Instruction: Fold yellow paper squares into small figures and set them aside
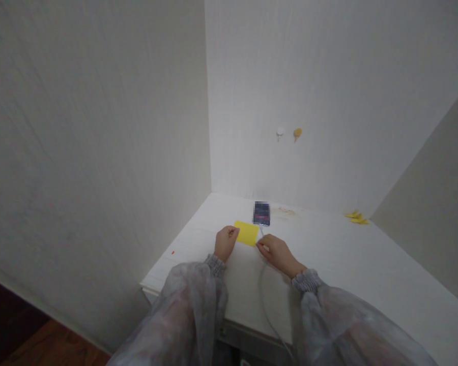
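A flat yellow sheet of paper (247, 234) is stretched between my two hands, low over the white table (316, 249). My left hand (226, 242) pinches its left edge between thumb and fingers. At the lower right corner of the sheet, my right hand (278, 252) has its fingertips closed on the paper. Just beyond the sheet is a phone (261, 213) with a blurred screen, and a pale cable (265, 300) runs from near it, under my right hand, to the front edge of the table.
Folded yellow paper pieces (356, 217) lie at the back right corner. A tiny red scrap (173, 252) is on the left side. Two hooks, one white (280, 132) and one yellow (297, 133), are on the back wall. Walls enclose the table left, back and right.
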Tool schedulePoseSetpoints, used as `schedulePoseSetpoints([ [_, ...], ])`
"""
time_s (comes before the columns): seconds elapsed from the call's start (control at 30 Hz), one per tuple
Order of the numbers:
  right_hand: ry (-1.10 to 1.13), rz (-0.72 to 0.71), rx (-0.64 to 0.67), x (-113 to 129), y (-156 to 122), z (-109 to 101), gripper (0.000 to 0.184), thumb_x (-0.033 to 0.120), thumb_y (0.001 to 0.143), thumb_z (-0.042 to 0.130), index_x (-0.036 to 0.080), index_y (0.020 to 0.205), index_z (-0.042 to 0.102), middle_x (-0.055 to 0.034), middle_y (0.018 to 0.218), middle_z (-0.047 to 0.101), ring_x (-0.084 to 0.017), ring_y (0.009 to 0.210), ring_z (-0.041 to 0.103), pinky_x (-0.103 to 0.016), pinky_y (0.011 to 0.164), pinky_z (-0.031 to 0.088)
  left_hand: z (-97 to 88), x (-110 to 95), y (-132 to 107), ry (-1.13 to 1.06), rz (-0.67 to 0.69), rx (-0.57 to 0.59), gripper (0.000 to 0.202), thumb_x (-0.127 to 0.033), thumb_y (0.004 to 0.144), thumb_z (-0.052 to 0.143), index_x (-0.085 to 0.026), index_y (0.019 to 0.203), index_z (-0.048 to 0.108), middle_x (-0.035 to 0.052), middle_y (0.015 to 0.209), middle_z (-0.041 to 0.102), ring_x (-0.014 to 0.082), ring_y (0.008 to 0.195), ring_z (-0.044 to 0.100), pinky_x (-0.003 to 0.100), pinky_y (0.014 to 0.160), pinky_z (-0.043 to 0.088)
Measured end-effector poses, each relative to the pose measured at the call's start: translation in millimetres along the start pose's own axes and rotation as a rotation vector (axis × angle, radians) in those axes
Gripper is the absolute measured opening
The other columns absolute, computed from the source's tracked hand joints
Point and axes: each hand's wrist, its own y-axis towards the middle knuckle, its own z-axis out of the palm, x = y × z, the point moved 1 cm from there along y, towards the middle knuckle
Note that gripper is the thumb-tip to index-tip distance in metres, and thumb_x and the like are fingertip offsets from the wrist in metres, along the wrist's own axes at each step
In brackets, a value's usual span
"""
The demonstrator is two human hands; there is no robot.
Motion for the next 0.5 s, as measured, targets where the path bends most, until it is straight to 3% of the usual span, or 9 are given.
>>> schedulePoseSetpoints([
  [0.07, -0.052, -0.042, 0.111, 2, 17, 8, 0.016, 0.024, 0.075, 0.050, 0.014, 0.079, 0.061, -0.0081, 0.084, 0.062, -0.017, 0.083, 0.055, -0.024, 0.072, 0.040, -1.1, 7, 5, -0.011, -0.023, -0.033, 0.025, -0.035, 0.074, 0.046, -0.014, 0.075, 0.060, 0.0046, 0.073, 0.062, 0.0135, 0.068, 0.055, 0.024, 0.064, 0.041],
  [0.23, -0.174, -0.097, 0.346, 3, 49, 21, 0.029, 0.029, 0.064, 0.059, 0.009, 0.085, 0.060, -0.0136, 0.086, 0.062, -0.022, 0.083, 0.057, -0.028, 0.075, 0.039, -3.8, 15, 10, -0.040, -0.078, -0.122, 0.019, -0.031, 0.071, 0.050, -0.015, 0.072, 0.060, 0.0048, 0.075, 0.061, 0.0144, 0.071, 0.055, 0.026, 0.068, 0.042],
  [0.5, -0.279, -0.139, 0.528, 4, 56, 25, 0.022, 0.019, 0.067, 0.050, 0.008, 0.080, 0.064, -0.0159, 0.080, 0.065, -0.021, 0.076, 0.061, -0.027, 0.066, 0.041, -5.5, 15, 14, -0.118, -0.185, -0.271, 0.021, -0.018, 0.070, 0.050, -0.012, 0.090, 0.054, 0.0089, 0.092, 0.057, 0.0151, 0.085, 0.053, 0.026, 0.075, 0.042],
])
